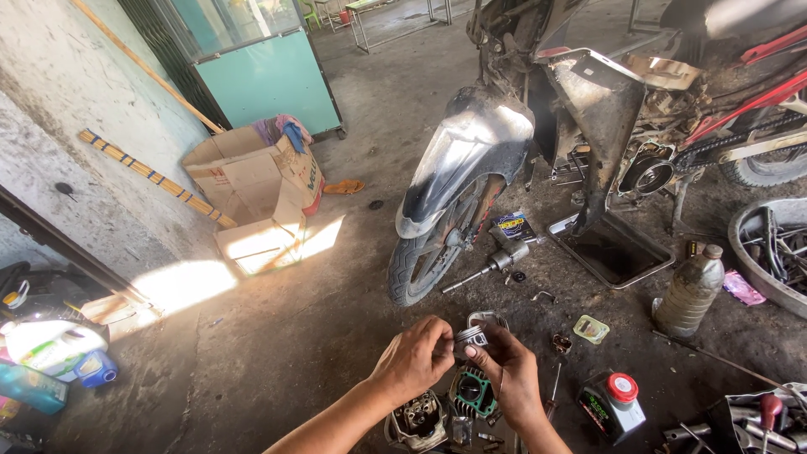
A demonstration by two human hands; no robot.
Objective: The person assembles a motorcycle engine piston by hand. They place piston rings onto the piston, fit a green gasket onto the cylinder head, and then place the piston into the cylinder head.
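Nearest me, my left hand (414, 357) and right hand (508, 370) meet over the concrete floor (277, 336), both pinching a small metal piston (472, 337) between fingertips, the left at its side, the right wrapped around from below. I judge it light for its size, rigid, likely oily and so slippery; the smooth skirt is best held by the sides, clear of the ring grooves near the crown.

Just under my hands sit a finned cylinder with a green gasket (472, 393) and a cylinder head (416, 420). To the right stands a black oil bottle with a red cap (612, 405), dark label facing me. Further right is a tall, cloudy plastic bottle (689, 290), near a small green-edged packet (591, 329).

Beyond, a dark printed box (514, 226) lies beside the motorcycle's front wheel (433, 248), with a black drain tray (611, 250) alongside. At far left, open cardboard boxes (256, 197) rest by the wall; a white jug (50, 346) lies at the left edge.
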